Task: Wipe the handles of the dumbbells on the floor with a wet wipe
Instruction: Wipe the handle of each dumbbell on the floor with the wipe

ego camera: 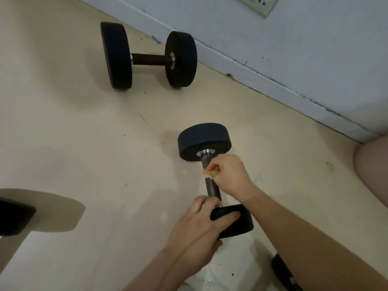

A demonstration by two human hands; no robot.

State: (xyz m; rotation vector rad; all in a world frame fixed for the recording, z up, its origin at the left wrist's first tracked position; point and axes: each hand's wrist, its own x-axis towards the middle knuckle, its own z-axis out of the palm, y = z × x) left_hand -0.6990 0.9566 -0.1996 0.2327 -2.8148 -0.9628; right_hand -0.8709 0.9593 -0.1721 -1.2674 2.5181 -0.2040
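Note:
A black dumbbell [204,141] lies on the beige floor in front of me, its dark handle [212,189] running toward me. My right hand [230,175] is closed around the upper part of that handle, and a small crumpled, discoloured wipe [207,174] sticks out by the fingers. My left hand [201,225] grips the near weight plate [237,223] and steadies it. A second black dumbbell [147,57] rests farther away at the upper left, close to the wall, with its handle [149,59] bare.
A white wall and baseboard [273,80] run diagonally along the right. Part of another dark weight [14,217] shows at the left edge and one [281,271] under my right forearm. A white plastic sheet [226,269] lies near me. My knee [373,171] is at the right.

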